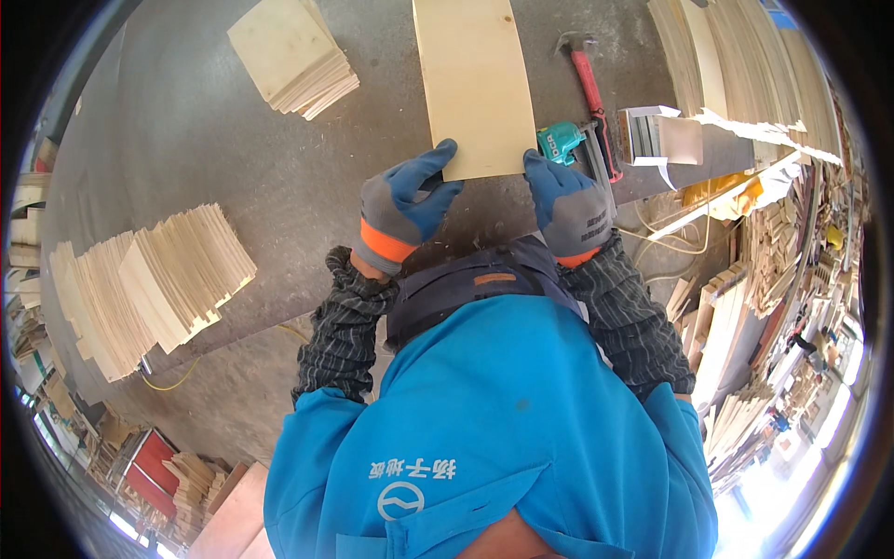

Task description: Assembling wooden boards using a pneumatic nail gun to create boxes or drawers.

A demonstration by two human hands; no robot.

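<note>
A long pale wooden board (480,88) lies in front of me on the dark worktable, running away to the top of the view. My left hand (408,197), in a blue and grey glove, holds the board's near left corner. One finger reaches onto the left edge and another lies by the near edge. Gripping the near right corner is my right hand (564,200), in a matching glove, its fingertips pressed at the board's edge. Just right of that hand lies a teal nail gun (562,143), partly hidden. A hammer with a red handle (593,98) rests beyond it.
Stacked wooden squares (293,56) sit at the far left. A long row of thin boards (158,279) covers the table's near left. An opened box of staple strips (643,136) stands right of the hammer. More long boards (745,65) fill the far right; a hose (694,250) hangs below.
</note>
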